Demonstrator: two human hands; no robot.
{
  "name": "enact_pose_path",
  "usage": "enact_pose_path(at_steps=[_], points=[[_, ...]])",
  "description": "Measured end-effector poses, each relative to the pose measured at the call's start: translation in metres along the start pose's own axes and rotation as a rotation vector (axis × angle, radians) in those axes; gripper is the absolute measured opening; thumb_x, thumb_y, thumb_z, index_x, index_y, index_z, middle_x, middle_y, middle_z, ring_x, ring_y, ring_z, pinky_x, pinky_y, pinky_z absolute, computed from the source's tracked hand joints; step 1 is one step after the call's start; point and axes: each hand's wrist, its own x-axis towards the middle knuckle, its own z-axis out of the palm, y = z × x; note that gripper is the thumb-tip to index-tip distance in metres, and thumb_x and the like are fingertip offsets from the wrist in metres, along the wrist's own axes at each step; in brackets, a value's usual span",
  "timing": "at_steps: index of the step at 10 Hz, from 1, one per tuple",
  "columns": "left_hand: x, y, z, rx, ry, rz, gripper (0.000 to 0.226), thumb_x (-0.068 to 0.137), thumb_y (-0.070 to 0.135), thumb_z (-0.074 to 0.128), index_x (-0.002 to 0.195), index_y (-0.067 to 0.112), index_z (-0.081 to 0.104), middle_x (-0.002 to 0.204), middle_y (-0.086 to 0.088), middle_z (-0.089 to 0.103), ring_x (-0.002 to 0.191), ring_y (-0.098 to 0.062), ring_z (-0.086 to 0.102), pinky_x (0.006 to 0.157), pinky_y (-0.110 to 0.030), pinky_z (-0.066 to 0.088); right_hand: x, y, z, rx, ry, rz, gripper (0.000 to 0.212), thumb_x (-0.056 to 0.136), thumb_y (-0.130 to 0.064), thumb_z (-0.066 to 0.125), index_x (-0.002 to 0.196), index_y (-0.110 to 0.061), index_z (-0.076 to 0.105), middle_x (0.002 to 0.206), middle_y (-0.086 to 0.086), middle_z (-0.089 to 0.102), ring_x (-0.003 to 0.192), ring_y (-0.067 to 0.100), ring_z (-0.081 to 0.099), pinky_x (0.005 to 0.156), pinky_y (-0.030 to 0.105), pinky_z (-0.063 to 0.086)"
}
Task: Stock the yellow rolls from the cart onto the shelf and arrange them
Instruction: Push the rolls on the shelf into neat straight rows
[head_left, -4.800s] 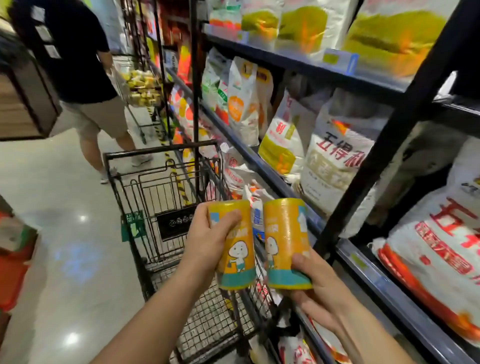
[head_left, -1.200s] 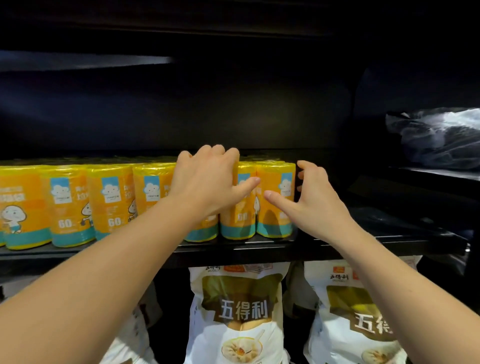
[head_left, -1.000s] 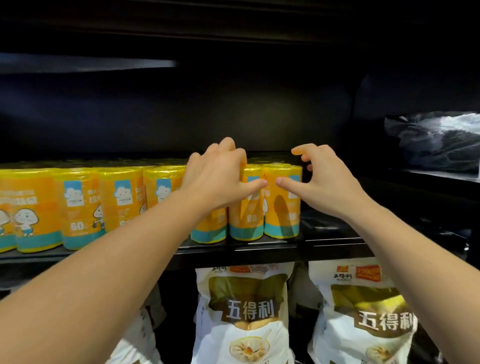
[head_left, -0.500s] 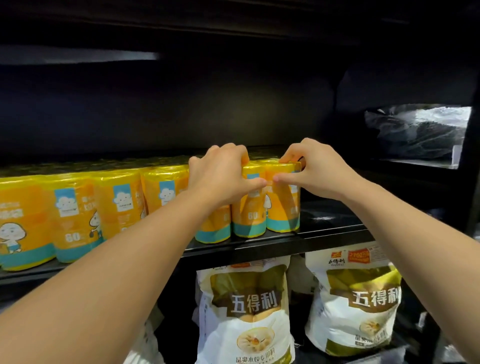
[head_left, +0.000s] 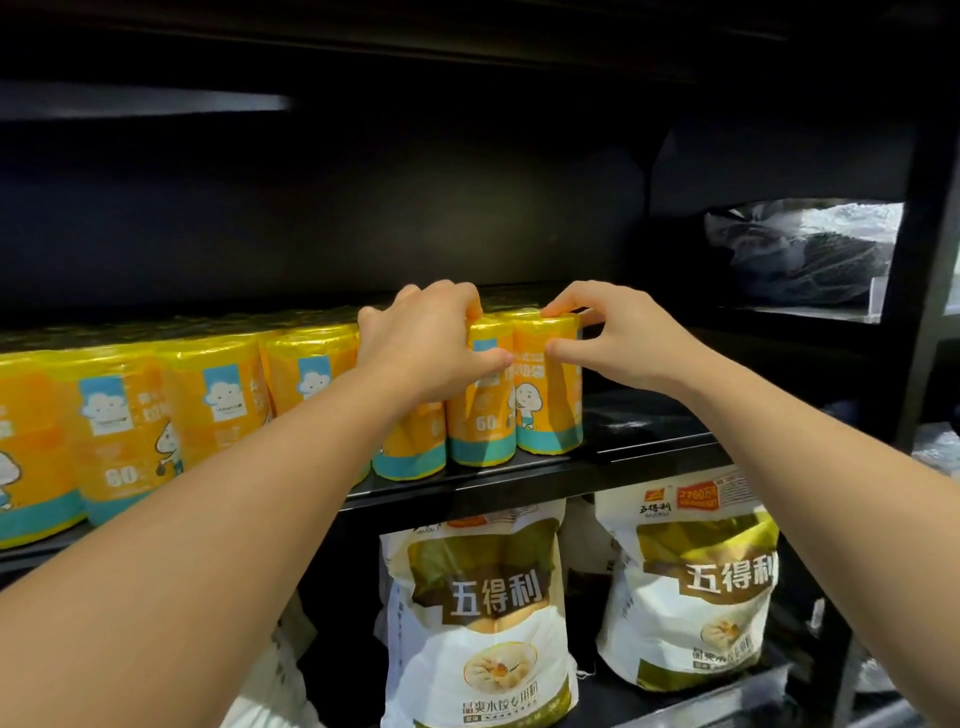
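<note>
Yellow rolls (head_left: 218, 395) near shelf (head_left: 649, 447) front edge

We face a black shelving bay with a dark, matte back panel (head_left: 363, 208). A pale streak of light (head_left: 156, 101) lies along the upper left of the bay. The shelf (head_left: 649, 460) has a black front edge. Under its right half, two white and olive bags (head_left: 483, 613) stand side by side. At the right, beside a black upright (head_left: 930, 260), a dark bundle in shiny wrap (head_left: 800, 254) lies on its own ledge.

"五得利" on flour bags (head_left: 478, 613); "60" on yellow rolls (head_left: 482, 422)
</note>
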Motion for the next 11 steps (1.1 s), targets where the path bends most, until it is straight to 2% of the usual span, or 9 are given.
enact_pose_path(at_steps=[1, 2, 4, 5, 7, 8, 9, 10, 11], points=[[0.0, 0.002, -0.001, 0.015, -0.01, -0.006, 0.054, 0.081, 0.067, 0.062, 0.12, 0.031, 0.052, 0.12, 0.007, 0.057, 0.118, -0.019, 0.049, 0.096, -0.049, 0.041, 0.002, 0.002, 0.006, -0.03, 0.052, -0.004, 0.039, 0.081, -0.05, 0.073, 0.111, -0.027, 0.06, 0.113, -0.007, 0.061, 0.101, 0.012, 0.06, 0.075, 0.024, 0.052], [-0.001, 0.003, -0.002, 0.029, -0.015, -0.003, 0.056, 0.081, 0.067, 0.061, 0.123, 0.031, 0.052, 0.124, 0.007, 0.057, 0.118, -0.019, 0.05, 0.095, -0.047, 0.04, 0.004, 0.003, 0.012, -0.094, 0.1, -0.017, 0.049, 0.075, -0.059, 0.074, 0.109, -0.027, 0.06, 0.11, -0.007, 0.062, 0.098, 0.012, 0.059, 0.078, 0.032, 0.056], [-0.003, 0.004, -0.007, 0.036, -0.046, -0.008, 0.057, 0.082, 0.066, 0.061, 0.125, 0.031, 0.051, 0.127, 0.007, 0.056, 0.118, -0.019, 0.05, 0.09, -0.043, 0.038, 0.004, 0.014, 0.01, 0.014, 0.043, -0.072, 0.046, 0.079, -0.048, 0.075, 0.117, -0.027, 0.059, 0.111, -0.013, 0.058, 0.101, 0.008, 0.056, 0.073, 0.017, 0.046], [-0.004, 0.006, -0.007, 0.039, -0.056, -0.013, 0.056, 0.082, 0.065, 0.062, 0.126, 0.031, 0.05, 0.129, 0.006, 0.055, 0.118, -0.02, 0.05, 0.092, -0.045, 0.038, 0.005, 0.02, 0.007, 0.073, -0.007, -0.084, 0.044, 0.081, -0.044, 0.074, 0.12, -0.031, 0.056, 0.114, -0.016, 0.056, 0.106, 0.008, 0.056, 0.075, 0.016, 0.047], [-0.003, 0.007, -0.008, 0.046, -0.071, -0.016, 0.056, 0.083, 0.064, 0.062, 0.126, 0.031, 0.05, 0.131, 0.007, 0.054, 0.12, -0.02, 0.05, 0.095, -0.046, 0.038, 0.007, 0.027, 0.003, 0.115, -0.089, -0.116, 0.05, 0.086, -0.036, 0.072, 0.132, -0.029, 0.054, 0.127, -0.011, 0.058, 0.116, 0.009, 0.054, 0.091, 0.029, 0.053], [-0.003, 0.007, -0.007, 0.051, -0.072, -0.022, 0.056, 0.082, 0.065, 0.062, 0.126, 0.032, 0.049, 0.131, 0.007, 0.054, 0.12, -0.019, 0.05, 0.095, -0.046, 0.039, 0.006, 0.026, 0.001, 0.134, -0.133, -0.127, 0.055, 0.089, -0.032, 0.069, 0.14, -0.03, 0.048, 0.134, -0.011, 0.055, 0.122, 0.008, 0.051, 0.096, 0.03, 0.051], [-0.003, 0.007, -0.007, 0.049, -0.075, -0.019, 0.056, 0.082, 0.064, 0.061, 0.126, 0.032, 0.049, 0.131, 0.006, 0.054, 0.12, -0.019, 0.05, 0.095, -0.047, 0.039, 0.006, 0.025, -0.002, 0.121, -0.164, -0.148, 0.056, 0.092, -0.029, 0.067, 0.144, -0.029, 0.046, 0.139, -0.01, 0.053, 0.125, 0.007, 0.048, 0.096, 0.026, 0.045], [-0.003, 0.007, -0.007, 0.05, -0.076, -0.015, 0.055, 0.083, 0.064, 0.061, 0.126, 0.032, 0.049, 0.13, 0.006, 0.054, 0.12, -0.02, 0.049, 0.096, -0.048, 0.039, 0.007, 0.022, -0.005, 0.107, -0.198, -0.169, 0.05, 0.093, -0.026, 0.065, 0.14, -0.029, 0.048, 0.135, -0.009, 0.055, 0.12, 0.006, 0.051, 0.09, 0.02, 0.046], [-0.003, 0.007, -0.008, 0.055, -0.074, -0.015, 0.055, 0.083, 0.064, 0.06, 0.126, 0.032, 0.049, 0.13, 0.006, 0.054, 0.121, -0.02, 0.049, 0.096, -0.048, 0.039, 0.008, 0.021, -0.007, 0.068, -0.21, -0.164, 0.052, 0.094, -0.026, 0.064, 0.142, -0.028, 0.046, 0.145, -0.009, 0.048, 0.129, 0.01, 0.047, 0.098, 0.028, 0.046]])
